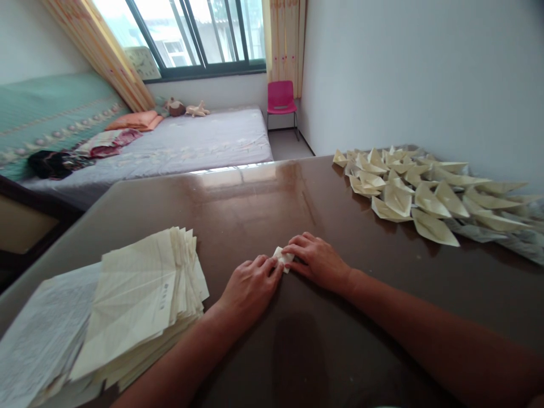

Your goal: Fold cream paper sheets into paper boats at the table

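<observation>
A small folded piece of cream paper [280, 256] lies on the brown table between my two hands. From the left, my left hand [254, 282] pinches its edge, fingers bent and pressed together. My right hand [317, 259] grips the other side, thumb below and fingers over the top. Part of the paper is hidden under the fingertips. Left of my forearm rises a stack of creased lined sheets [131, 289]. Many folded paper boats [397, 195] sit crowded at the table's right far side, away from both hands.
Beneath the boats, clear plastic sheeting [484, 231] spreads over the glossy tabletop [238, 221]. Printed pages [51, 323] lie under the lined stack at the left. Beyond the table stand a bed [212, 136] and a pink chair [281, 99]; a white wall [403, 73] runs along the right.
</observation>
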`<state>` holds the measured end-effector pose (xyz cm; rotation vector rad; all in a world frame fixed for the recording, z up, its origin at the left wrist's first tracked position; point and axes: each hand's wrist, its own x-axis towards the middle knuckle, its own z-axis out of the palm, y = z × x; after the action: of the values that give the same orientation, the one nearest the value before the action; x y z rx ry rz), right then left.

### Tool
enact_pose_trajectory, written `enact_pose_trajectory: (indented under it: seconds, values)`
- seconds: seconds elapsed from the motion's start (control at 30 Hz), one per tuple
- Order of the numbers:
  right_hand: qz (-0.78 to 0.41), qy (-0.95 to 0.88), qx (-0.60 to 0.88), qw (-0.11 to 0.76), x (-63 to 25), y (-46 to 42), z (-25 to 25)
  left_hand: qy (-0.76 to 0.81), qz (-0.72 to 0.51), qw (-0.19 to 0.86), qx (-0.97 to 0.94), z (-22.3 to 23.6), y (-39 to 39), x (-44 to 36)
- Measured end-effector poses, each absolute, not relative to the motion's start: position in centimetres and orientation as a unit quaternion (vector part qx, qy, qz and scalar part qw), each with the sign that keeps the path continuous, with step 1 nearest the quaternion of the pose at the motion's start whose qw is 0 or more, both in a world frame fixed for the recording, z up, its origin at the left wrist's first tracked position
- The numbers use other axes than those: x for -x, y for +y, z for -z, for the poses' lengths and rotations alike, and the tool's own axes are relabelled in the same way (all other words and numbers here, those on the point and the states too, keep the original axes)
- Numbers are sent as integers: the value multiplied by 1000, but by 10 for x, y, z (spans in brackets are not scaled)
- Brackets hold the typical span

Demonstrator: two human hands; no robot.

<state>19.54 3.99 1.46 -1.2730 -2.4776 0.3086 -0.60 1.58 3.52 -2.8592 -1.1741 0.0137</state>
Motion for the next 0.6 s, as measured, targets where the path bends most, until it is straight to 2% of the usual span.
enact_pose_trajectory:
  seconds: [0.23, 0.33, 0.5, 0.6]
  values:
    - [-19, -914, 391, 103, -187, 24, -24, -379, 10, 3, 926, -31, 15, 1]
    - [-25, -918, 386, 86, -186, 22, -25, -397, 16, -19, 918, -32, 14, 1]
    - [-92, -910, 390, 105, -192, 29, -24, -398, 16, -33, 917, -40, 13, 4]
    - [-85, -911, 391, 103, -192, 31, -22, -387, 0, -27, 922, -42, 13, 4]
